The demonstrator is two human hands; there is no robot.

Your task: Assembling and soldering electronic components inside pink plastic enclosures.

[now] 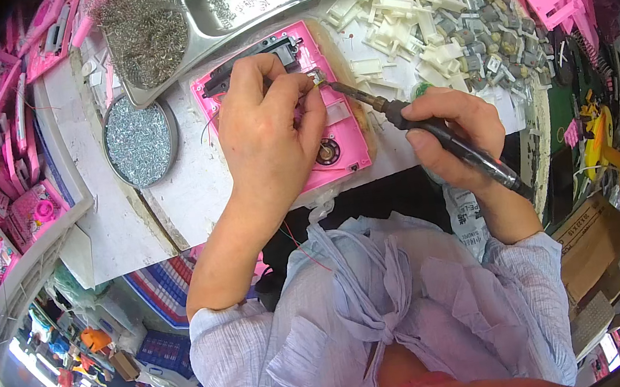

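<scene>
Gripping a slim, smooth soldering iron (pixel 432 130), the right hand (pixel 475 123) flanks rectangular pink plastic casing (pixel 350 133); left hand (pixel 265 129) curls above, hold unclear.

1. The pink case (pixel 349 130) is open and lies turned a bit, by the front edge of the bench (pixel 125 235). A long black part (pixel 220 80) sits at its back.
2. The black-handled soldering iron (pixel 438 133) slants. Its metal tip (pixel 341 87) reaches over the case's right side.
</scene>
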